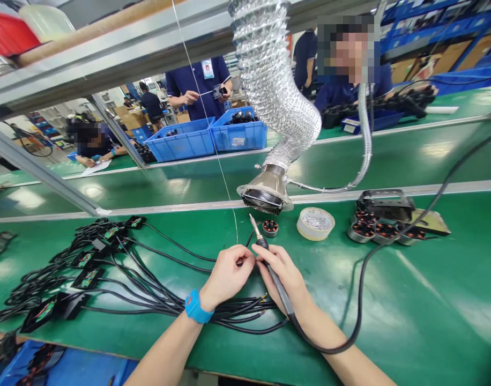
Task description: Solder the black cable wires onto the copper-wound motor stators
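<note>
My right hand (283,273) is closed around a soldering iron (275,281), its metal tip pointing up and away from me. Close beside it, my left hand (231,271), with a blue wristband (198,306), pinches what looks like a black cable; the fingers mostly hide it. The fingertips of both hands nearly meet. A thin pale wire (223,179) hangs from above and ends near my left fingers. Just past the iron's tip sits a small round motor part (270,228) with dark coils. Several black cables (165,300) run beneath my left wrist, their stripped ends near my right hand.
A fume hose (277,86) with a hood (265,190) hangs ahead. Right of it are a round tub (315,224), several motor parts (384,233) and a black bracket (384,203). The iron's cord (362,284) loops rightward. Black housings (87,276) lie left. Co-workers stand beyond blue bins (183,142).
</note>
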Action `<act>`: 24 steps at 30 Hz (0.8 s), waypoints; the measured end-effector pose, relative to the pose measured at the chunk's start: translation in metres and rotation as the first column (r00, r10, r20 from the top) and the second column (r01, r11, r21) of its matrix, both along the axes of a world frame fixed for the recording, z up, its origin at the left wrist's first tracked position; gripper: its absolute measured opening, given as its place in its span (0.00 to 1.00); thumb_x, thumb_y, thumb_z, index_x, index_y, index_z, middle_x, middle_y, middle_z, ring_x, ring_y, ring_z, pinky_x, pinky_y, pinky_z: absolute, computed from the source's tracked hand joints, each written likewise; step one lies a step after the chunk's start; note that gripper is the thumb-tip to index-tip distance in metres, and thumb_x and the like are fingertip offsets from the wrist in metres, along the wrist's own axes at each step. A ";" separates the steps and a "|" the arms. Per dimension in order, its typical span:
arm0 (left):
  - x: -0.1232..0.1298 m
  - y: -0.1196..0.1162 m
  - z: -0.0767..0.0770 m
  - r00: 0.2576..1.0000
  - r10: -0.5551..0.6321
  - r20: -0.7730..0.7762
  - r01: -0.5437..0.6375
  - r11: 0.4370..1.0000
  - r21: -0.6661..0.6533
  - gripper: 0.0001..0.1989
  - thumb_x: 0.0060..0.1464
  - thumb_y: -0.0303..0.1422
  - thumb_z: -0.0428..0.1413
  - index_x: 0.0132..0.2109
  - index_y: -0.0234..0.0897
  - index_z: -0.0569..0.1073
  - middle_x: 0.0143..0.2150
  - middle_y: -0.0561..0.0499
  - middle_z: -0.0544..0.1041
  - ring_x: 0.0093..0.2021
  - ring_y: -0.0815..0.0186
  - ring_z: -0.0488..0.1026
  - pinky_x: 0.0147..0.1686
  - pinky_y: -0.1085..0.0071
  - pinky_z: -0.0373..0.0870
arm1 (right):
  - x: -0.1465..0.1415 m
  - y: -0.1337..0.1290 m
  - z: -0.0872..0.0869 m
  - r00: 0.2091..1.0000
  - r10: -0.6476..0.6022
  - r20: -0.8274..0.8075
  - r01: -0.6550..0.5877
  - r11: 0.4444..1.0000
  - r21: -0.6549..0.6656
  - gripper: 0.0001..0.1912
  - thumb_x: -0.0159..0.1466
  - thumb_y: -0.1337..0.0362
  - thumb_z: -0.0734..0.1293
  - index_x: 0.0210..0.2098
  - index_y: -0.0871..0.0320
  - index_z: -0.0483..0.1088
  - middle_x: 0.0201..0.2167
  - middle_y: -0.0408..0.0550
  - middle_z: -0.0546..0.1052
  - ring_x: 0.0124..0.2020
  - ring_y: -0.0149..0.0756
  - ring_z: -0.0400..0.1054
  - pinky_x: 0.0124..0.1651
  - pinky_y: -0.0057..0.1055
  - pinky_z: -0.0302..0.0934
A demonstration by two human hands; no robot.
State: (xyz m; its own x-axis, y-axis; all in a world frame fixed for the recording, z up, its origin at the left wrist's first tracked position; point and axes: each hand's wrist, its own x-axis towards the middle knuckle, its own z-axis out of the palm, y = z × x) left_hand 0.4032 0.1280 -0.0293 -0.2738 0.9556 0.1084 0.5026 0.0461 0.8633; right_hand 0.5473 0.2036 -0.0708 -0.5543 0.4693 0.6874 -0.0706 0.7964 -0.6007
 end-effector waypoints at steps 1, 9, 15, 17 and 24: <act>0.000 0.000 0.000 1.000 -0.005 0.001 0.005 1.000 -0.001 0.11 0.60 0.33 0.52 0.32 0.33 0.74 0.30 0.53 0.71 0.31 0.72 0.64 0.31 0.76 0.58 | 0.000 0.000 -0.001 1.000 0.008 0.006 -0.008 1.000 -0.001 0.28 0.70 0.77 0.58 0.66 0.50 0.58 0.49 0.49 0.66 0.48 0.28 0.68 0.53 0.23 0.63; -0.005 -0.002 0.002 0.973 -0.076 0.219 0.110 0.982 -0.151 0.12 0.58 0.37 0.53 0.34 0.32 0.72 0.28 0.53 0.71 0.27 0.73 0.63 0.28 0.77 0.58 | 0.007 -0.005 0.001 0.999 -0.045 -0.015 0.045 0.999 -0.004 0.26 0.69 0.76 0.59 0.64 0.51 0.60 0.45 0.48 0.65 0.44 0.29 0.68 0.50 0.24 0.64; -0.006 0.001 0.005 0.913 -0.060 0.404 0.169 0.956 -0.239 0.17 0.55 0.44 0.56 0.34 0.31 0.70 0.22 0.56 0.65 0.21 0.75 0.59 0.21 0.78 0.54 | 0.009 -0.010 -0.010 0.998 -0.059 0.012 0.059 0.998 0.030 0.27 0.70 0.76 0.60 0.65 0.51 0.59 0.45 0.49 0.66 0.43 0.30 0.68 0.48 0.26 0.65; -0.007 0.002 0.003 0.904 -0.051 0.425 0.168 0.956 -0.243 0.19 0.54 0.46 0.57 0.33 0.30 0.71 0.21 0.56 0.64 0.20 0.75 0.59 0.21 0.78 0.54 | 0.009 -0.010 -0.013 0.998 -0.051 0.023 0.050 0.997 0.056 0.28 0.70 0.77 0.59 0.66 0.51 0.58 0.46 0.50 0.66 0.45 0.31 0.68 0.49 0.27 0.65; -0.008 0.004 -0.004 0.883 -0.022 0.468 0.152 0.958 -0.242 0.19 0.51 0.45 0.59 0.32 0.31 0.70 0.22 0.56 0.65 0.19 0.76 0.59 0.20 0.78 0.56 | 0.016 -0.010 0.004 0.983 -0.158 -0.094 0.161 0.987 0.024 0.23 0.69 0.76 0.62 0.61 0.54 0.65 0.46 0.49 0.69 0.44 0.29 0.70 0.49 0.25 0.64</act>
State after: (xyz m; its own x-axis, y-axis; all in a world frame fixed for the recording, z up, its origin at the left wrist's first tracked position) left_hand 0.3950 0.1319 -0.0336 -0.1449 0.9528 -0.2669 0.0682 0.2787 0.9580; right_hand 0.5630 0.1940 -0.0663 -0.4081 0.5237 0.7478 0.0052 0.8204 -0.5718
